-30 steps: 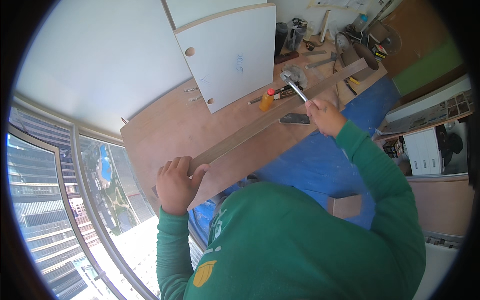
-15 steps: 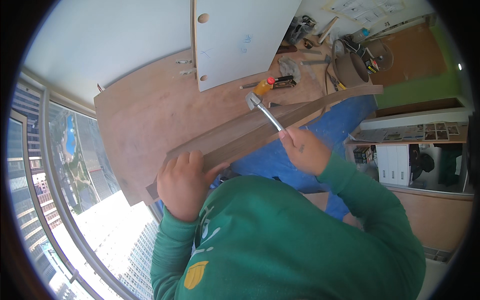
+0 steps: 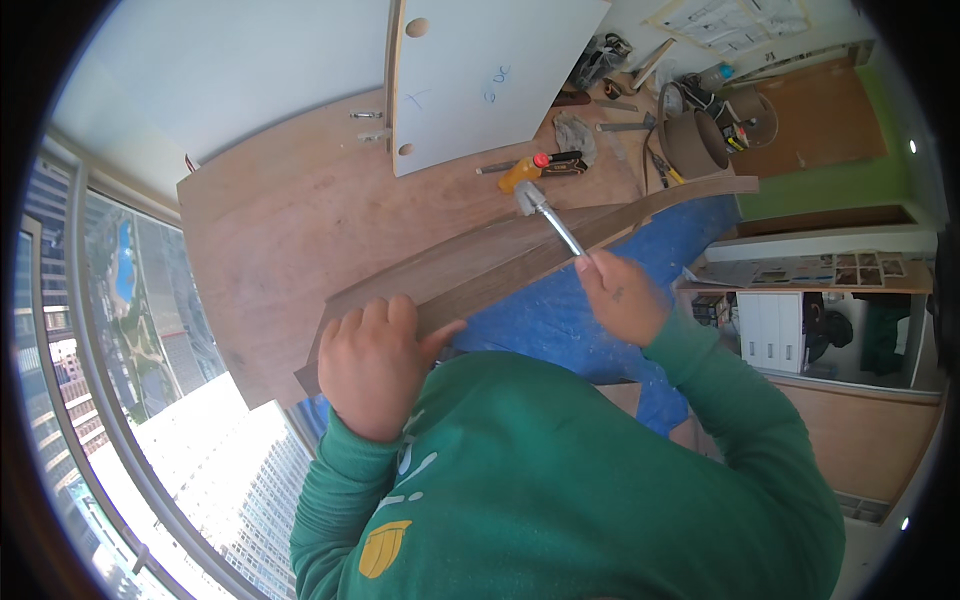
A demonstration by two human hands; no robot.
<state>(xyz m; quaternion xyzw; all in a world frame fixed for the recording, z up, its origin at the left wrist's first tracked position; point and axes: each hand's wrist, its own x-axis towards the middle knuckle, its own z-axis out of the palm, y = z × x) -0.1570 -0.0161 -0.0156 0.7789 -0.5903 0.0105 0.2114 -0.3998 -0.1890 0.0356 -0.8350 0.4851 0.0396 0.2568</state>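
Observation:
My right hand (image 3: 622, 297) is closed round the handle of a metal hammer (image 3: 556, 224). The hammer's head is over the far part of a long brown wooden piece (image 3: 480, 275), near a yellow glue bottle (image 3: 519, 174) with a red cap. Whether the head touches the wood I cannot tell. At the wood's near left end, my left hand (image 3: 371, 365) grips it, fingers over the top and thumb along the near edge. The wooden piece lies slantwise along the table's near edge and has a raised strip.
A white panel (image 3: 480, 80) with round holes stands on the wooden table (image 3: 270, 240). Hand tools, a crumpled bag (image 3: 575, 137) and a brown roll of edging (image 3: 695, 143) crowd the far right. Blue sheeting (image 3: 540, 305) hangs below the edge. Windows (image 3: 130, 300) are at left.
My right hand and the hammer have shifted a little to the right. My left hand keeps its place on the wooden piece. The view has turned slightly.

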